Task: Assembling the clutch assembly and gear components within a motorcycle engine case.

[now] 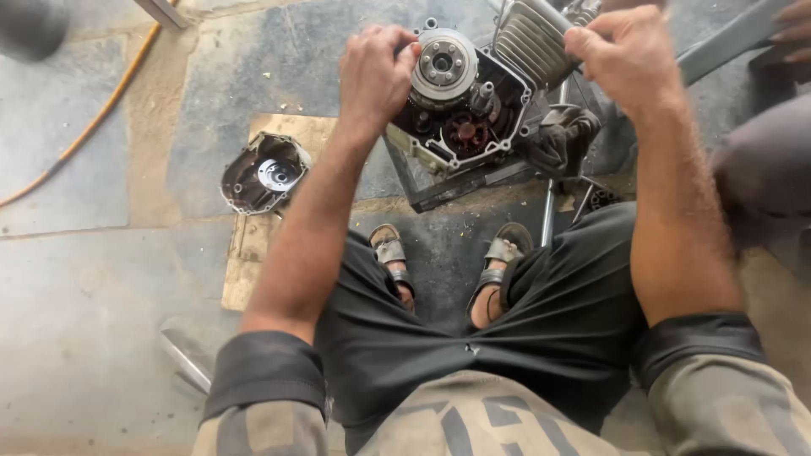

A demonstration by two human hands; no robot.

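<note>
An opened motorcycle engine [460, 127] stands on the floor in front of me, its side cover off. A round grey clutch assembly [443, 63] sits in the open case. My left hand [374, 72] grips the left edge of that clutch with curled fingers. My right hand [621, 55] is closed on the finned silver cylinder [528, 38] at the engine's upper right. A dark rag or glove [557, 139] hangs on the frame beside the engine.
The removed engine side cover [263, 173] lies on a piece of cardboard [249, 253] to the left. A yellow hose [97, 114] runs across the stone floor at far left. Another person's hand [790, 25] shows at top right. My sandalled feet [448, 266] rest below the engine.
</note>
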